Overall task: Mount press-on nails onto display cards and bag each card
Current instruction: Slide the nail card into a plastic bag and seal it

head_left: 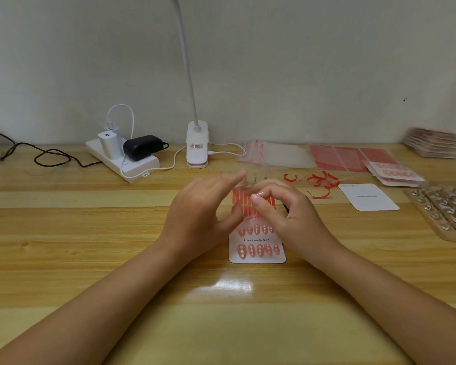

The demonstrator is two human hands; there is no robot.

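A white display card (257,255) printed "Handmade Nail" lies flat on the wooden table in front of me, with two rows of pink press-on nails stuck on it. Above the card sits a red adhesive-tab sheet (244,204), partly hidden by my hands. My left hand (200,214) hovers over the card's upper left with its fingers stretched forward. My right hand (287,214) is curled over the card's upper right, thumb and forefinger pinched together near the red sheet. What the pinch holds is too small to tell.
Clear bags (277,155) and red sheets (350,158) lie at the back right, with peeled red strips (321,184), a blank card (369,197), bagged cards (395,173) and strips of loose nails (445,212). A clip lamp (197,143) and power strip (121,159) stand behind.
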